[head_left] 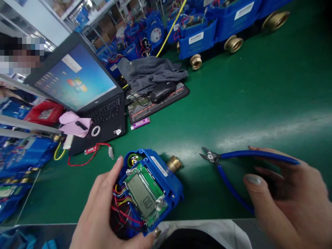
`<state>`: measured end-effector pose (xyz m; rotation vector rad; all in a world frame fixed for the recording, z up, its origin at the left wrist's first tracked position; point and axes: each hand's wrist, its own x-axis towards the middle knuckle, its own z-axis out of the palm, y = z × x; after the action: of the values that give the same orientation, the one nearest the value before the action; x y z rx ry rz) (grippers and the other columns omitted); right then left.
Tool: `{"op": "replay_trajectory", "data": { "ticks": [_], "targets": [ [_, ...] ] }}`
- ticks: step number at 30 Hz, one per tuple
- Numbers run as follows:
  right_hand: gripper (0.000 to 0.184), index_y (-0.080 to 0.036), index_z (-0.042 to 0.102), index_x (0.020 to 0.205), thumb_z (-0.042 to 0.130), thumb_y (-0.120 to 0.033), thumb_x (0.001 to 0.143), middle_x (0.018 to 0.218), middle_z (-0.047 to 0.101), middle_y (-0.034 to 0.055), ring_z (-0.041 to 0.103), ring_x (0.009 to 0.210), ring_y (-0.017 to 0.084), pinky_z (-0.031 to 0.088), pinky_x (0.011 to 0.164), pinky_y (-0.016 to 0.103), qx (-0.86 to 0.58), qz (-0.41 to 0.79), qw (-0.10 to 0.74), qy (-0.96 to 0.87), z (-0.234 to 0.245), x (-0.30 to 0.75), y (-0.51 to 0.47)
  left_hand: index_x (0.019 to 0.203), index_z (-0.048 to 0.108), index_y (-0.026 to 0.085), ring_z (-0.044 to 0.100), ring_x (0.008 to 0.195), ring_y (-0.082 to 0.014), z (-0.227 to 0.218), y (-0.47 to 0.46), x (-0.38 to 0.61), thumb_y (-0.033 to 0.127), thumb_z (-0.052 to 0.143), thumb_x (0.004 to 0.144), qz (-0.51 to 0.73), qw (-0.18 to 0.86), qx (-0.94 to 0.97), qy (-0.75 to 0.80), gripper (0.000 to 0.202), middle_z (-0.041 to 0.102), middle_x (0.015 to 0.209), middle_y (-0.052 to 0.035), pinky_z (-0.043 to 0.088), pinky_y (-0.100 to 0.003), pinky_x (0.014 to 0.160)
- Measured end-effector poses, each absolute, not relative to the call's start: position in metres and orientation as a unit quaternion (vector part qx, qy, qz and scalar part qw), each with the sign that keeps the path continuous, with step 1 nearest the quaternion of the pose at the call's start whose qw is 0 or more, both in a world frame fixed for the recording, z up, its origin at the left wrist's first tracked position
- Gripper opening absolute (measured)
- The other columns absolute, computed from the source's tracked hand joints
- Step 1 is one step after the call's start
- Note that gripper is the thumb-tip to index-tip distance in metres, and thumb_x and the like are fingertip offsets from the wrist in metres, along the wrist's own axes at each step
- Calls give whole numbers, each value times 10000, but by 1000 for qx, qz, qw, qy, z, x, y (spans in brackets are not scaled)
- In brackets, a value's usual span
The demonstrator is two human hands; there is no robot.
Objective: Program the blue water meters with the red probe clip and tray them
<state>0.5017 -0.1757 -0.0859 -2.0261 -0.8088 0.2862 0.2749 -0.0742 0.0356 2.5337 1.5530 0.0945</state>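
Observation:
My left hand [101, 211] grips an opened blue water meter [173, 185] near the front edge of the bench. A circuit board with a grey LCD display [142, 194] sits in the housing, with red, yellow and blue wires bunched on the side by my fingers. From its far side sticks a threaded brass fitting [174, 164]. To the right, my right hand [290, 197] holds a pair of side cutters [212, 157] by the blue handles. The handles are spread, and the jaws stand open, pointing left toward the meter without touching it.
Behind the meter stand an open laptop [77, 83], a mouse [163, 92] on its pad and a grey cloth [153, 72]. A purple battery [140, 123] and red cable [85, 163] lie nearer. Several blue meters [198, 41] line the back of the green bench [246, 103].

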Motion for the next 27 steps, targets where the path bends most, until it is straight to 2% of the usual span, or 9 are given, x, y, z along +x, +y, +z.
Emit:
{"op": "replay_trajectory", "data": {
  "ticks": [3, 8, 10, 13, 17, 22, 27],
  "targets": [
    [485, -235, 495, 1161, 510, -550, 792, 1028, 581, 113, 617, 800, 306, 509, 646, 468, -835, 112, 427, -329, -80, 502, -173, 1427, 132, 293, 503, 1139, -315, 36, -72, 272, 492, 606, 663, 0, 75, 846, 528, 920, 445, 1268, -73, 485, -490, 928],
    [402, -221, 500, 1099, 491, -512, 822, 949, 590, 83, 634, 747, 252, 515, 561, 349, -830, 55, 412, -373, -83, 503, -170, 1409, 198, 272, 544, 1065, -309, 32, -62, 266, 499, 587, 682, 0, 39, 888, 459, 856, 467, 1212, -89, 536, -474, 829],
    [392, -215, 494, 1099, 489, -499, 829, 943, 585, 83, 634, 733, 240, 514, 548, 331, -820, 40, 413, -394, -85, 503, -170, 1411, 190, 256, 530, 1075, -321, 32, -62, 268, 505, 568, 693, -4, 32, 888, 458, 849, 464, 1208, -102, 530, -486, 832],
    [381, -207, 495, 1082, 465, -499, 840, 963, 586, 95, 626, 742, 244, 518, 576, 350, -816, 45, 428, -387, -85, 502, -170, 1409, 179, 227, 514, 1091, -335, 33, -65, 272, 537, 517, 733, -9, 26, 875, 484, 817, 462, 1199, -121, 510, -509, 856],
    [383, -207, 514, 1063, 507, -501, 818, 1009, 591, 110, 624, 788, 266, 522, 611, 388, -810, 81, 455, -361, -85, 501, -168, 1401, 183, 189, 531, 1084, -338, 32, -67, 269, 529, 541, 731, -9, 23, 888, 459, 832, 467, 1201, -145, 537, -478, 814],
    [556, -201, 351, 1293, 575, -376, 814, 1055, 571, 122, 609, 944, 266, 538, 716, 402, -730, 148, 594, -303, -86, 505, -163, 1406, 180, 252, 447, 1215, -351, 35, -60, 259, 494, 585, 702, -26, 44, 910, 413, 848, 421, 1338, -112, 450, -531, 961],
    [418, -189, 471, 1176, 573, -378, 818, 1021, 580, 111, 599, 939, 253, 536, 748, 418, -734, 165, 580, -313, -88, 507, -162, 1415, 147, 263, 464, 1210, -326, 42, -51, 259, 464, 628, 696, -52, 50, 916, 395, 888, 453, 1321, -105, 435, -511, 986]
  ]
}}
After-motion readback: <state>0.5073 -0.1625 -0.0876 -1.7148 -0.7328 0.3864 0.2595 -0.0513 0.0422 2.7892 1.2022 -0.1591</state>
